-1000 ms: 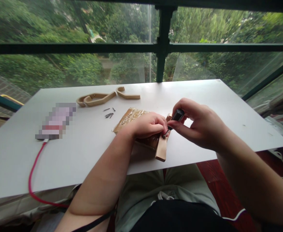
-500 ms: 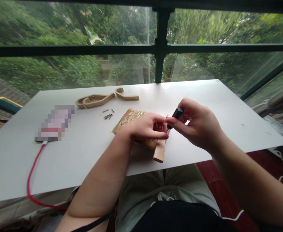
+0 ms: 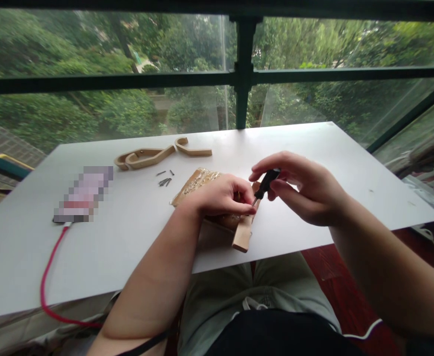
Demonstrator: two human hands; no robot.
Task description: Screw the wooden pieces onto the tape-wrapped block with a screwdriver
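Held narrowly, thumb and fingers were drawn together at the left hand (image 3: 227,196), over the middle of a wooden strip (image 3: 242,233); whether anything was pinched between them could not be told. By the right hand (image 3: 302,187), a black screwdriver (image 3: 265,184) was gripped at its handle, tilted, its shaft directed down to the left fingertips. From left to right, a red cable (image 3: 45,279) was seen plugged into a phone (image 3: 86,193), whose screen was blurred. Farther back, bent wooden pieces (image 3: 150,156) were laid beside a wooden hook (image 3: 196,152). In front of these, dark screws (image 3: 165,182) were scattered. A wrapped block (image 3: 196,184) was partly covered by the left hand. Along its right side the strip was placed, its near end pointed toward the front edge of the white table (image 3: 324,163).
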